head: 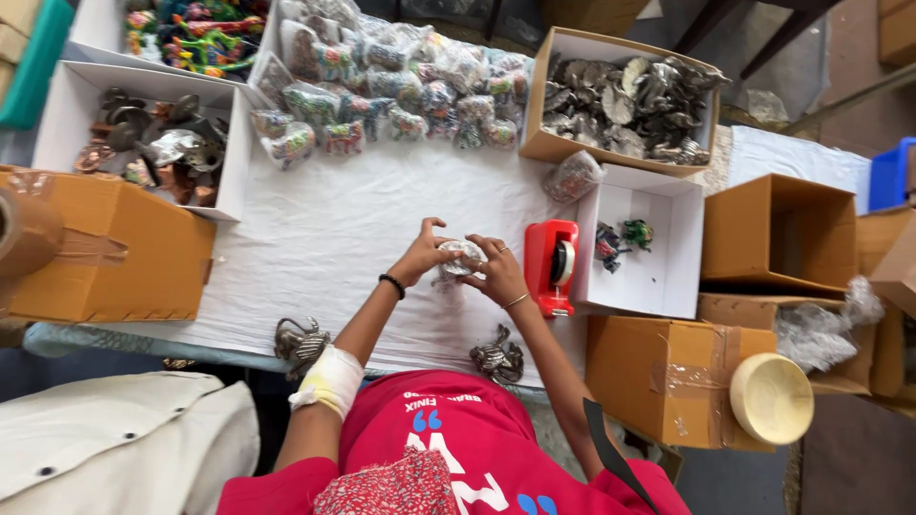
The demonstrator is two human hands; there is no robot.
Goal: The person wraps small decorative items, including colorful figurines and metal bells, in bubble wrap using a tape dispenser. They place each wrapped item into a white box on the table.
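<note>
Silver-grey: a small metal figurine wrapped in clear plastic film (462,257) sits at the centre of the frame, held just above the white table cover (324,238).
Left hand: the left hand (425,253) grips the wrapped figurine from its left side, thumb on top and fingers curled under.
Right hand: the right hand (496,272) holds the same figurine from the right, its fingers (480,246) pinched on the film at the upper edge.
Key relation: the figurine lies directly between the two hands, touching both; its long axis cannot be told, since the film and fingers cover much of it. Neither hand is clearly nearer.
Right of the hands: a red desktop tape dispenser (551,265) stands just beside the right hand, and past it a white open cardboard box (658,286) holds a couple of small coloured figures.
Bottom edge: two bare dark metal figurines (303,341) (498,358) rest near the table's front edge, one on each side of the arms.
Top of frame: a heap of bagged colourful figurines (401,86) lies well apart from the hands.
</note>
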